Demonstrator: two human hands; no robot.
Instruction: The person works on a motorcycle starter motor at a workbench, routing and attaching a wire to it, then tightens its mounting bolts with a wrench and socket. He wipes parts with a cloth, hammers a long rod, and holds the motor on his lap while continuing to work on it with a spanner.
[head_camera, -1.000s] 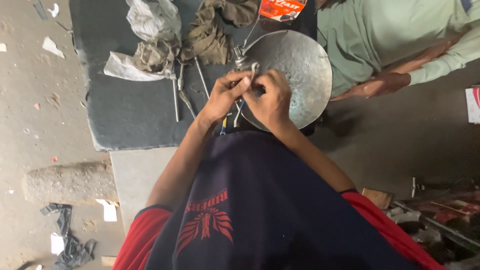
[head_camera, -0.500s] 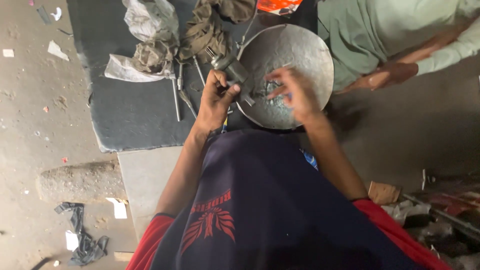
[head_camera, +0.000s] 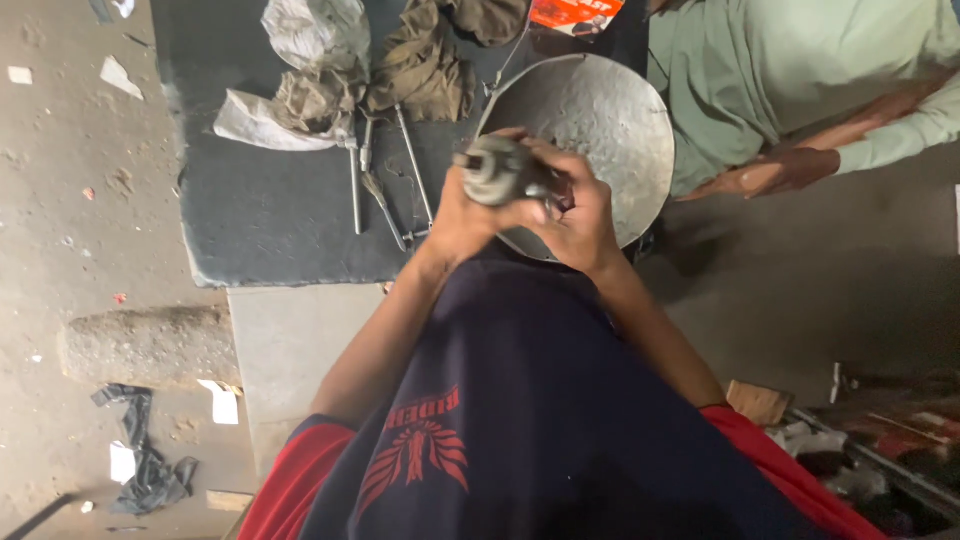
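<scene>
A round grey metal part (head_camera: 492, 170) sits up in front of me, clasped between both hands above the near edge of the metal bowl (head_camera: 600, 120). My left hand (head_camera: 462, 215) wraps it from below and the side, fingers closed on its body; my right hand (head_camera: 578, 215) is curled against its other end, fingertips pressed to it, so both are gripping the part. It is blurred, and I cannot make out its finer shape beyond a ringed, disc-like face turned toward the camera. The bowl lies on a dark mat (head_camera: 270, 210), partly over the mat's right end. Left of my hands, on the mat, lie several thin metal rods (head_camera: 385, 180), and beyond them a heap of dirty rags (head_camera: 350, 60). Another person in a pale green sleeve (head_camera: 800, 70) sits just beside the bowl on the right, their hand (head_camera: 765, 175) resting near its rim, apart from mine. A stone block (head_camera: 150, 345) lies on the floor to my left.
</scene>
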